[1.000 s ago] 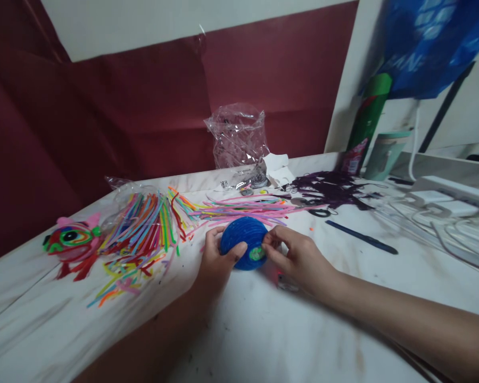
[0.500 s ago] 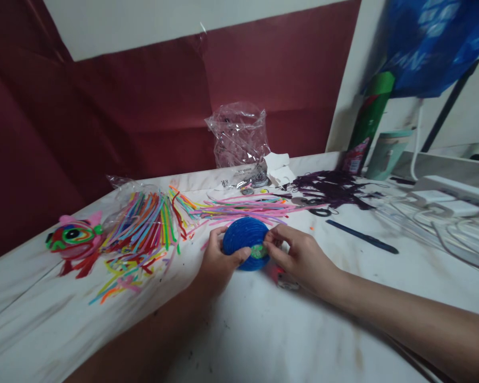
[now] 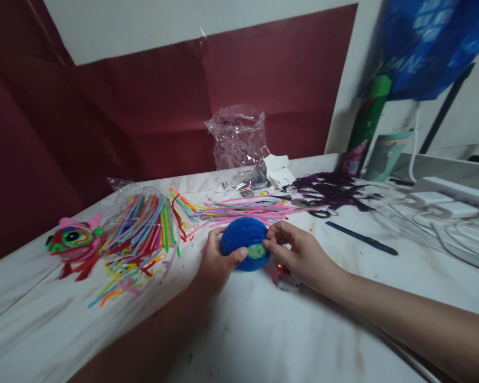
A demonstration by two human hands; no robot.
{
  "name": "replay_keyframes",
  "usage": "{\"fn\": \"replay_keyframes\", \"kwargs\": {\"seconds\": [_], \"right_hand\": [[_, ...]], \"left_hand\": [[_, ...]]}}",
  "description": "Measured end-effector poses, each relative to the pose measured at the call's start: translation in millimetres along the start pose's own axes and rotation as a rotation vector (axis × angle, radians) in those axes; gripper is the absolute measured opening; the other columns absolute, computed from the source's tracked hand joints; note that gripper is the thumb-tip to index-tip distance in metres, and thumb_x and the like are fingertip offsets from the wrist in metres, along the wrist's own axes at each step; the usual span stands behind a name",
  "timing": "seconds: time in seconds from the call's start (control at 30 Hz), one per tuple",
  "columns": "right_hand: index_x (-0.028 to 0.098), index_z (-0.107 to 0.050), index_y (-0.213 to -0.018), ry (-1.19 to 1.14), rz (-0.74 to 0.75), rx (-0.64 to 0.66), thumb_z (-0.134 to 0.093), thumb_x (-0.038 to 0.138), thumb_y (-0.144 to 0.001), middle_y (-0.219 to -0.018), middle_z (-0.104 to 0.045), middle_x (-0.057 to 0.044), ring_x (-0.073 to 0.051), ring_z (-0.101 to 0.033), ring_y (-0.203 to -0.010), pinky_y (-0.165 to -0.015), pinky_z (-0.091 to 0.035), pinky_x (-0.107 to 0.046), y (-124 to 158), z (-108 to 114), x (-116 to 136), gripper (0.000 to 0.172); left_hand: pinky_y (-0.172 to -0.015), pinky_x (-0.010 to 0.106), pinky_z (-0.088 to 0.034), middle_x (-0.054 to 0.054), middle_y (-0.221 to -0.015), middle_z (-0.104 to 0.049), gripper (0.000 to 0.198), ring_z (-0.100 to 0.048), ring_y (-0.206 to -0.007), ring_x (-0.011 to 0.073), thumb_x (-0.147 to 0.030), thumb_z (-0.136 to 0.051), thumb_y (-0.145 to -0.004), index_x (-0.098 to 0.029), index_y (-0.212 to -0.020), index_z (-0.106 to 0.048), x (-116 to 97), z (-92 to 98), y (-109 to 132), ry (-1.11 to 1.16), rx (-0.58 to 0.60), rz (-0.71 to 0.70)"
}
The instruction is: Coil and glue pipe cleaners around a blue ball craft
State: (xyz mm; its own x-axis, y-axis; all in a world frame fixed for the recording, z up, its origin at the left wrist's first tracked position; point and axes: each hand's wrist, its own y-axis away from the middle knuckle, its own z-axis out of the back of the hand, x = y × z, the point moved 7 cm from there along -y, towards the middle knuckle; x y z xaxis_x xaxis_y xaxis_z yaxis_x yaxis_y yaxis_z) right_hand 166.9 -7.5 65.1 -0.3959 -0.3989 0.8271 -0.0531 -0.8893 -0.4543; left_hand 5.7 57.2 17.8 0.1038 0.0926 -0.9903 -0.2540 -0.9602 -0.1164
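A blue round ball, its surface ringed with fine strip-like lines, shows a green speckled patch on its lower right. My left hand is closed around the ball's left side, thumb across the front. At the right edge, my right hand has thumb and forefinger pinched together beside the green patch; whatever lies between those fingertips is too small to make out. Under the right hand, partly hidden, a small red and silvery object with a glowing orange-red spot lies on the table.
Colourful fuzzy strips and a pink creature figure lie left. Behind are pink strips, a clear plastic bag and purple strands. To the right are a dark cutter-like tool, a green cup and white cables.
The ball and both hands have shifted very slightly left. The red and silvery object beneath the right hand shows more, with its glowing spot now visible.
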Motion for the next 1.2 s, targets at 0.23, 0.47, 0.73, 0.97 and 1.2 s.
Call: {"fn": "replay_keyframes", "kwargs": {"seconds": [0.23, 0.47, 0.73, 0.97, 1.2], "right_hand": [[0.022, -0.048, -0.069, -0.074, -0.072, 0.007, -0.057, 0.031, -0.074, -0.061, -0.048, 0.004, -0.013, -0.046, -0.056, -0.053, -0.041, -0.026, -3, -1, -8, 0.014], [0.023, -0.047, -0.068, -0.061, -0.084, 0.0, -0.058, 0.031, -0.072, -0.06, -0.047, 0.005, -0.013, -0.045, -0.055, -0.051, -0.039, -0.026, -4, -1, -10, 0.014], [0.023, -0.047, -0.067, -0.061, -0.1, 0.023, -0.057, 0.03, -0.072, -0.057, -0.045, 0.006, -0.012, -0.043, -0.052, -0.049, -0.037, -0.025, -2, -4, -12, 0.014], [0.023, -0.046, -0.067, -0.054, -0.111, 0.052, -0.055, 0.032, -0.072, -0.058, -0.046, 0.005, -0.014, -0.043, -0.052, -0.05, -0.035, -0.027, -1, -10, -18, 0.014], [0.023, -0.046, -0.066, -0.097, -0.114, 0.035, -0.057, 0.031, -0.071, -0.059, -0.046, 0.005, -0.013, -0.043, -0.053, -0.05, -0.034, -0.026, -2, -8, -16, 0.014]], "left_hand": [[-0.077, 0.034, -0.049, 0.006, -0.097, -0.065, 0.061, -0.062, -0.086, 0.0206, -0.047, -0.074, -0.067, -0.018, -0.113, -0.047, 7, -1.1, -1, 0.049, 0.052, 0.007], [-0.084, 0.037, -0.047, 0.01, -0.105, -0.065, 0.065, -0.061, -0.094, 0.0238, -0.044, -0.076, -0.067, -0.015, -0.118, -0.047, 5, -4.9, 2, 0.076, 0.094, 0.01], [-0.084, 0.039, -0.048, 0.011, -0.108, -0.063, 0.07, -0.06, -0.098, 0.0266, -0.039, -0.082, -0.055, -0.017, -0.113, -0.049, 5, -4.2, 0, -0.003, 0.094, 0.011], [-0.079, 0.036, -0.049, 0.008, -0.102, -0.061, 0.068, -0.06, -0.091, 0.0236, -0.037, -0.082, -0.054, -0.017, -0.11, -0.049, 5, -0.4, 0, -0.1, 0.045, 0.002], [-0.088, 0.039, -0.047, 0.013, -0.112, -0.063, 0.066, -0.06, -0.102, 0.0269, -0.057, -0.069, -0.069, -0.014, -0.116, -0.051, 0, -2.3, -1, -0.113, 0.113, -0.025]]}}
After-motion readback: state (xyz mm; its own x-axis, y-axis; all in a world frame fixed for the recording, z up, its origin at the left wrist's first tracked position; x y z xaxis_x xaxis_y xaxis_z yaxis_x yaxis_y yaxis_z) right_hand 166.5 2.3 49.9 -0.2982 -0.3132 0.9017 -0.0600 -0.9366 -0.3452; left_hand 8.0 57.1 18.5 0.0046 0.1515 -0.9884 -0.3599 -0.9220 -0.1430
